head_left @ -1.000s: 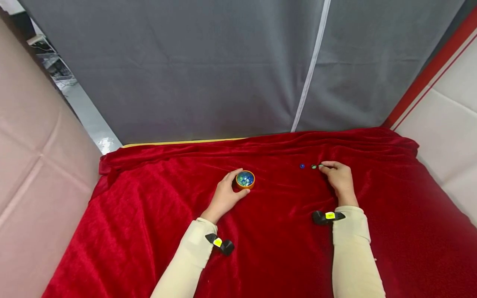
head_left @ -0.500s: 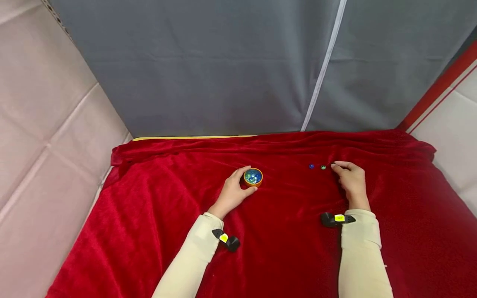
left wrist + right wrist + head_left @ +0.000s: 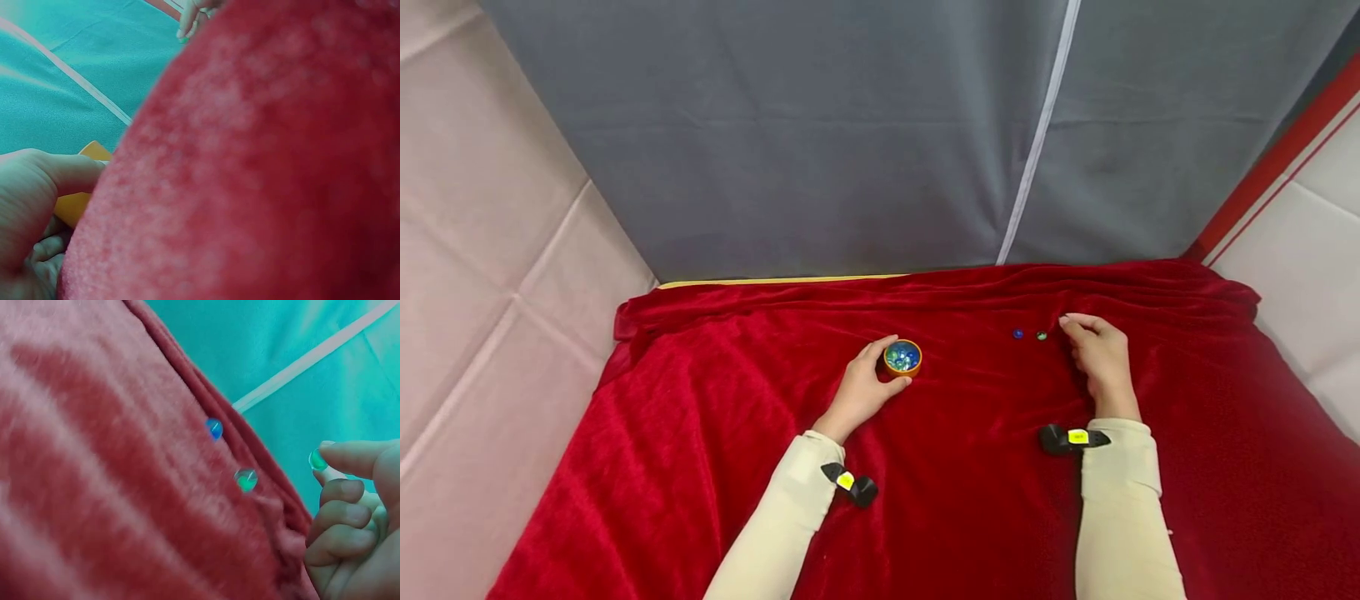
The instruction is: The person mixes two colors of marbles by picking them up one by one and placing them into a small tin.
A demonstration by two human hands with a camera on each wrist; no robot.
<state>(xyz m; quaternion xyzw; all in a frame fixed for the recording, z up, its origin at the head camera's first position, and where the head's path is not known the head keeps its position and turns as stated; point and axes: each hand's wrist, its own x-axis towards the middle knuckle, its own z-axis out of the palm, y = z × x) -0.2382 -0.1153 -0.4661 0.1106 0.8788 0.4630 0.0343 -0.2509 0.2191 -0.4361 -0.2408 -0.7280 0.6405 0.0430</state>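
Note:
A small round orange-yellow container point(image 3: 912, 372) with several blue and green marbles point(image 3: 901, 357) in it stands on red cloth. My left hand point(image 3: 861, 390) grips its side between thumb and fingers; in the left wrist view only a yellow part point(image 3: 73, 208) of it shows past the thumb. Between thumb and forefinger, my right hand point(image 3: 1103, 358) pinches a green marble point(image 3: 317, 460), held above the cloth in the right wrist view. Left of that hand, a blue marble point(image 3: 1018, 333) and a second green marble point(image 3: 1042, 335) lie apart on the cloth.
The red velvet cloth point(image 3: 970, 467) has folds along its far edge. Behind it hangs a grey curtain point(image 3: 820, 150) with a white strip. Pale padded panels flank the left point(image 3: 460, 317) and the right point(image 3: 1307, 242).
My right hand has picked the rightmost green marble up off the cloth and raised it slightly. The left hand keeps its grip on the container. The head view has shifted a little.

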